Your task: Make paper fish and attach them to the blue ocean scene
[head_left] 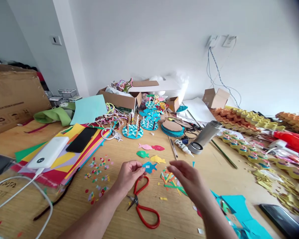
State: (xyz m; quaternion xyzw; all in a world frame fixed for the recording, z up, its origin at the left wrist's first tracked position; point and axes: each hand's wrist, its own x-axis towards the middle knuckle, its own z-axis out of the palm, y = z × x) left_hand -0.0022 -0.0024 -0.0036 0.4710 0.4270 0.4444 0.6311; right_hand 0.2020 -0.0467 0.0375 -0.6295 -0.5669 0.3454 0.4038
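Note:
Between the thumb and fingers of my left hand (132, 172) is a blue paper fish (149, 167) with a small pale square on it. My right hand (181, 172) is held to the right of the fish, not touching it, its fingers bent; whether anything small is between them cannot be made out. Red-handled scissors (136, 200) lie partly open below my hands. Beyond the blue fish lie a green fish (142, 154), a yellow fish (158, 159), a pink fish (145, 146) and a red fish (158, 147). Paper strips (173, 182) are scattered beside my right hand.
A glue bottle (183, 146), a pen (173, 147) and a metal flask (206, 134) stand or lie beyond. Coloured paper with a power bank (48, 152) and phone (81, 140) is at left. Blue paper (241, 209) and another phone (280, 219) are at right.

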